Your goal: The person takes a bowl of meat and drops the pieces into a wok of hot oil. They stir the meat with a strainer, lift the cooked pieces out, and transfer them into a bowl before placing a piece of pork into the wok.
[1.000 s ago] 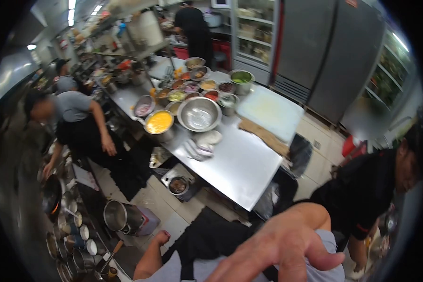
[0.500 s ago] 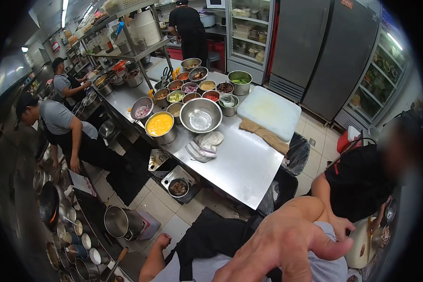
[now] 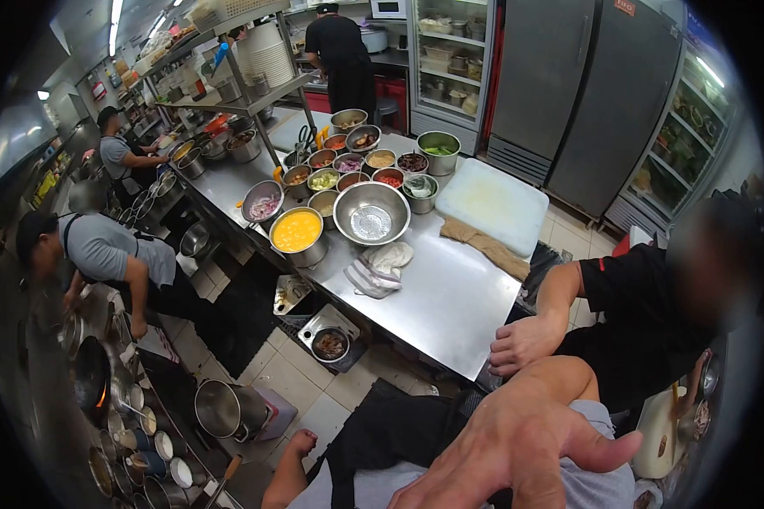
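My right hand (image 3: 514,424) is raised very close to the camera and fills the lower right. Its thumb sticks out to the right, apart from the fingers, which run off the bottom edge; no object shows in it. Low at my left side hangs my left hand (image 3: 302,441), small in view, with its fingers curled in and nothing visible in them. I wear a black apron (image 3: 373,445). Ahead of me is a steel table (image 3: 450,314) with a large empty steel bowl (image 3: 372,212), a crumpled cloth (image 3: 380,270) and a pot of yellow liquid (image 3: 298,233).
Close on my right stands a co-worker in black (image 3: 637,314), arm reaching toward the table corner. Another person bends over the stove (image 3: 110,254) at left. A stockpot (image 3: 229,409) stands low beside me. A white cutting board (image 3: 494,204) and several ingredient tins cover the table's far part.
The co-worker on the right has moved an arm forward toward the table corner. The person at the stove leans further left. The view has shifted slightly; my hands keep nearly the same pose.
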{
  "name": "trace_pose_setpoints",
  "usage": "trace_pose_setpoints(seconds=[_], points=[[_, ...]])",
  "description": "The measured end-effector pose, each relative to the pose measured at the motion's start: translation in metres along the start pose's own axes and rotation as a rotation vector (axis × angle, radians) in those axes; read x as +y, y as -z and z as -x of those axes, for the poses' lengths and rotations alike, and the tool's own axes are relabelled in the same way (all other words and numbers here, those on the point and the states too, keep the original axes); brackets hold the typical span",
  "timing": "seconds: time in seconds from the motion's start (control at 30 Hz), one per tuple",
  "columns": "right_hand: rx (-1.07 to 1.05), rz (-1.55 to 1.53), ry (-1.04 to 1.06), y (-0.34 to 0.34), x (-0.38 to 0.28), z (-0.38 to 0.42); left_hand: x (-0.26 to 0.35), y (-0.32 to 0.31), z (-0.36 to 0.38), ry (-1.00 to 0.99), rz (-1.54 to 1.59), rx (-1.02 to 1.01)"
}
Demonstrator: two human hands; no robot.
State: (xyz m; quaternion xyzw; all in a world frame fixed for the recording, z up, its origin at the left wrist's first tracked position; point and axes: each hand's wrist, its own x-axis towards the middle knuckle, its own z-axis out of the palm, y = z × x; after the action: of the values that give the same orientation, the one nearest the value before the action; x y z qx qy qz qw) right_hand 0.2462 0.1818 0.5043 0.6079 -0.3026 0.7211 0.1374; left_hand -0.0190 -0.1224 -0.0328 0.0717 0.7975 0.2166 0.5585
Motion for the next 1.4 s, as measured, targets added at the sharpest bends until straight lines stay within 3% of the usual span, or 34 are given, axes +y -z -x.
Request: trace_pose_setpoints(seconds=[0.13,0.43,0.53,0.6,0.63,0.7,0.73,0.83,0.93,1.0,1.07,1.2,1.4], points=[[0.055,-0.022,-0.054,-0.001,-0.002,-0.001,0.0,-0.001,0.004,0.019,0.0,0.022],[0.13,-0.008,0.108,-0.018,0.006,0.011,0.003,0.0,-0.025,-0.014,-0.038,-0.028],[0.037,0.095,0.132,-0.027,0.003,0.013,0.026,-0.003,-0.019,0.006,-0.096,-0.054],[0.359,0.144,0.263,-0.049,0.006,0.009,0.04,-0.008,-0.018,-0.006,-0.143,-0.038],[0.365,0.172,0.274,-0.049,-0.005,0.013,0.035,-0.011,-0.032,-0.032,-0.151,-0.027],[0.25,0.184,-0.013,-0.038,-0.038,0.027,0.035,-0.01,-0.051,-0.052,-0.188,-0.018],[0.239,0.265,0.071,-0.025,-0.037,0.033,0.038,-0.009,-0.053,-0.058,-0.165,-0.067],[0.62,0.4,-0.038,-0.034,-0.054,0.045,0.05,-0.014,-0.061,-0.125,-0.17,-0.068],[0.675,0.556,-0.188,-0.036,-0.059,0.053,0.068,-0.02,-0.05,-0.155,-0.208,-0.047],[0.624,0.666,-0.167,-0.034,-0.055,0.045,0.07,-0.016,-0.05,-0.162,-0.202,-0.041],[0.437,0.933,-0.23,-0.033,-0.056,0.035,0.07,-0.01,-0.051,-0.166,-0.227,-0.094],[0.328,1.054,-0.178,-0.023,-0.041,0.023,0.057,-0.001,-0.047,-0.17,-0.187,-0.033],[0.235,1.195,-0.278,-0.002,-0.007,0.009,-0.006,0.029,-0.066,-0.028,-0.067,-0.168]])
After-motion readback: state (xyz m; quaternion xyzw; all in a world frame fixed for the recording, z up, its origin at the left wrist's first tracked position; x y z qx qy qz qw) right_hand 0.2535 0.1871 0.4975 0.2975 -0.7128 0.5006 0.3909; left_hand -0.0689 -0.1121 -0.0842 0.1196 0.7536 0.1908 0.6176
